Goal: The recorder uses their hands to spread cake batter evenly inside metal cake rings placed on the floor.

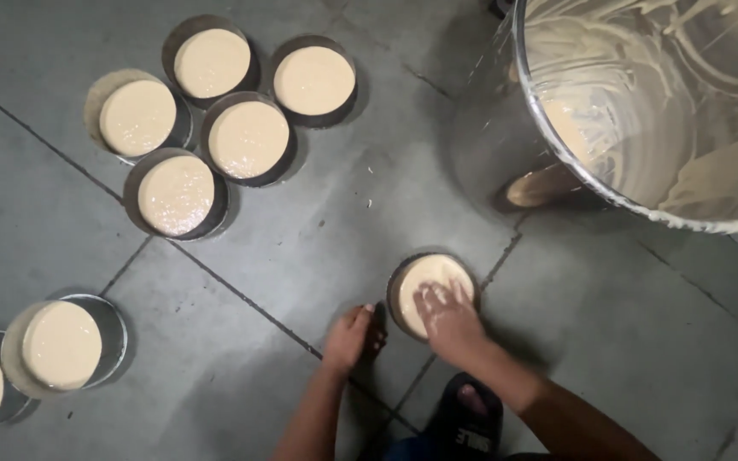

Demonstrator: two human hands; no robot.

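Observation:
A round metal pan of pale batter sits on the grey tiled floor. My right hand lies flat over the pan's near side, fingers spread on the batter. To the left of the pan, my left hand rests on the floor with fingers curled, holding nothing that I can see. A large steel mixing bowl, smeared inside with batter, stands at the upper right.
Several filled round pans are grouped at the upper left. Two more filled pans sit at the lower left edge. My foot in a dark sandal is at the bottom middle.

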